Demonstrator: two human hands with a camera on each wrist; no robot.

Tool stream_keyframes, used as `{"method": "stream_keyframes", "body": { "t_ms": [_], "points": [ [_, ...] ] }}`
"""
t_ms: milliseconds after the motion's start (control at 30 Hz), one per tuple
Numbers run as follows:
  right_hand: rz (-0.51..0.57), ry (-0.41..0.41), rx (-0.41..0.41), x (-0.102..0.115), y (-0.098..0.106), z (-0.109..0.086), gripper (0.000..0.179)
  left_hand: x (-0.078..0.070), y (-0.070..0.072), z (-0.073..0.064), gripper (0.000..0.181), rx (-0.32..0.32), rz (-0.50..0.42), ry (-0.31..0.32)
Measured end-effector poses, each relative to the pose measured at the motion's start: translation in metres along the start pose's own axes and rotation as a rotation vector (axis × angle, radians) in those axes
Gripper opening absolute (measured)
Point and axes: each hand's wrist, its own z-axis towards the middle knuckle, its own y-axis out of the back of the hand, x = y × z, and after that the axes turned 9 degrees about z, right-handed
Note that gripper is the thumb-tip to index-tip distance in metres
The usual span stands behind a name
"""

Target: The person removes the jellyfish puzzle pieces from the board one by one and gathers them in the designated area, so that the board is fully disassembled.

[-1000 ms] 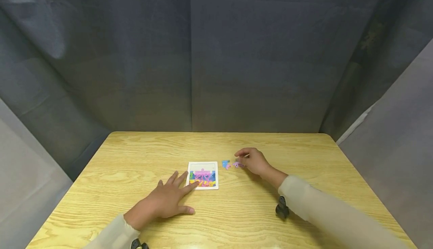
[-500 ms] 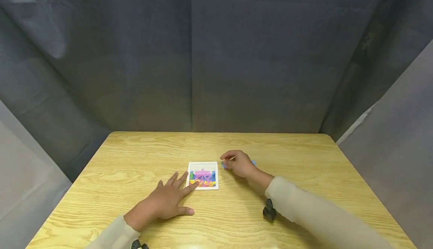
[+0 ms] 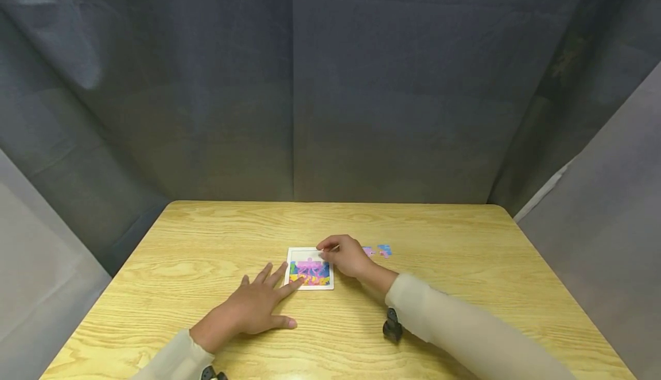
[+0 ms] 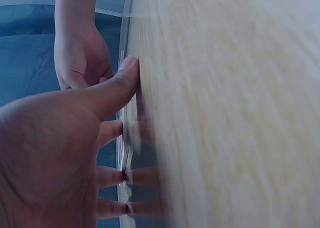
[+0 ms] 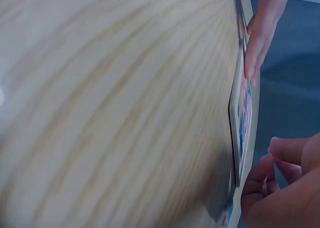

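A square jigsaw puzzle in a white frame lies on the table, its lower part filled with a pink, blue and yellow picture. The upper strip of the frame is blank white. My left hand is spread flat, fingertips resting on the frame's left side and lower picture. Over the frame's upper right corner, my right hand pinches a puzzle piece, mostly hidden by the thumb and fingers. In the right wrist view, the thumb and fingers of that hand meet just beside the frame.
Two loose pink and blue puzzle pieces lie right of my right hand, the nearer one partly covered by it. A wooden table spreads around, with dark grey curtains behind its far edge.
My right hand has moved left from the loose pieces to the frame's upper right corner, uncovering pieces on the right. The left hand has stayed in place.
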Motion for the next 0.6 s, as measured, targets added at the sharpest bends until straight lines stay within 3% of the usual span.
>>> {"method": "stream_keyframes", "body": {
  "t_ms": [300, 600],
  "points": [
    [-0.045, 0.028, 0.048, 0.006, -0.017, 0.003, 0.021, 0.000, 0.000, -0.001, 0.088, -0.008, 0.006, -0.015],
    [-0.171, 0.043, 0.124, 0.011, -0.032, 0.004, 0.028, 0.000, 0.000, -0.002, 0.088, -0.014, 0.013, -0.027]
  ]
}}
